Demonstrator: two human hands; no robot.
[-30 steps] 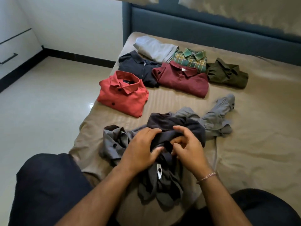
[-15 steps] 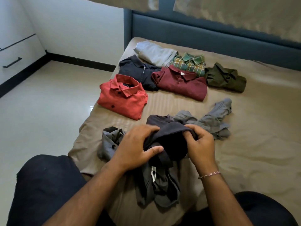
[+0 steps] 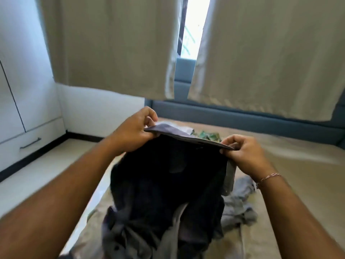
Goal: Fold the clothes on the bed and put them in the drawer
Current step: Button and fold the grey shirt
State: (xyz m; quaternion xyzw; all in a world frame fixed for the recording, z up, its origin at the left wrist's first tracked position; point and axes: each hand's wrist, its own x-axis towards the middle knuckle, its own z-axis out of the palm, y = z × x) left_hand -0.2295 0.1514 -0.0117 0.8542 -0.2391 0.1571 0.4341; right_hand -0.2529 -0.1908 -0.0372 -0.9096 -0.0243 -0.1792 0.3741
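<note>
Two hands, left hand [image 3: 135, 130] and right hand [image 3: 244, 153], pinch the dark garment [image 3: 168, 184] taut by its top edge; it hangs limp, crumpled below.

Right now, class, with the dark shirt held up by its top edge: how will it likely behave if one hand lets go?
The dark shirt is probably floppy: it sags between the left hand and right hand. Its released side would likely drop. It seems light, since fingertip pinches hold it.

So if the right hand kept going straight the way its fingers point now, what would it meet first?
The right hand points left along the dark garment's held edge, so probably that cloth, then the left hand gripping the other end; depth is unclear.
</note>
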